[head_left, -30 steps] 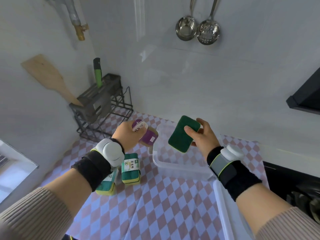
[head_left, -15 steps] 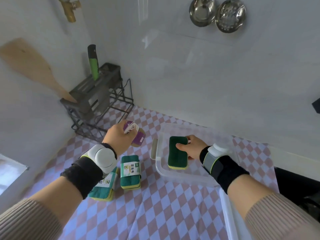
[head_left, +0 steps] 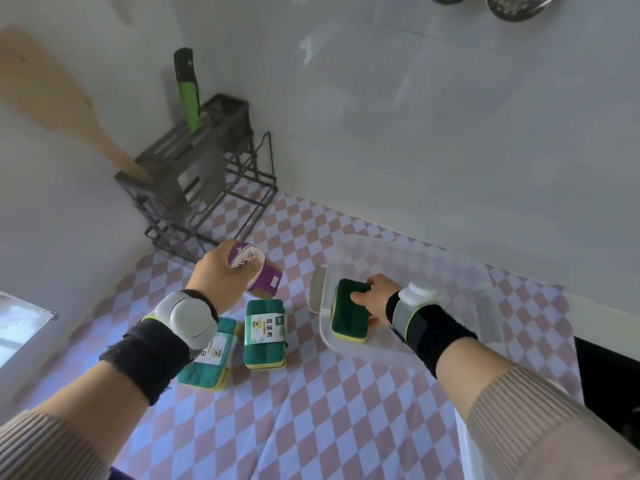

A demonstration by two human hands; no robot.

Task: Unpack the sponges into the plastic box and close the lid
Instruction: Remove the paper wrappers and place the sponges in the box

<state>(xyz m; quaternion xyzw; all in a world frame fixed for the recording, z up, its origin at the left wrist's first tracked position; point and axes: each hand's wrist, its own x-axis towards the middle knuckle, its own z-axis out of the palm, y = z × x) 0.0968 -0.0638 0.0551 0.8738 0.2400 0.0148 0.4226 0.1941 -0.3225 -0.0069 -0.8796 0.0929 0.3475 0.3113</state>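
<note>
A clear plastic box (head_left: pixel 408 355) stands open on the checkered cloth. Inside its left end lies a green and yellow sponge (head_left: pixel 348 317), and my right hand (head_left: pixel 375 299) grips it from the right, low in the box. My left hand (head_left: pixel 221 275) is raised above the cloth and holds a purple-labelled sponge pack (head_left: pixel 258 271). Below it two wrapped packs of green sponges lie on the cloth, one (head_left: pixel 265 336) in full view and one (head_left: pixel 211 358) partly under my left wrist. A strip of the box lid (head_left: pixel 467 445) shows beside my right forearm.
A dark wire rack (head_left: pixel 204 188) with a green-handled knife (head_left: pixel 188 88) and a wooden spatula (head_left: pixel 62 102) stands in the back left corner. Ladles (head_left: pixel 512 5) hang on the wall above. A black surface (head_left: pixel 606 379) borders the cloth on the right.
My right hand has carried the loose green sponge from the air down into the box's left end. My left hand has kept the purple pack raised. The camera has tilted downward.
</note>
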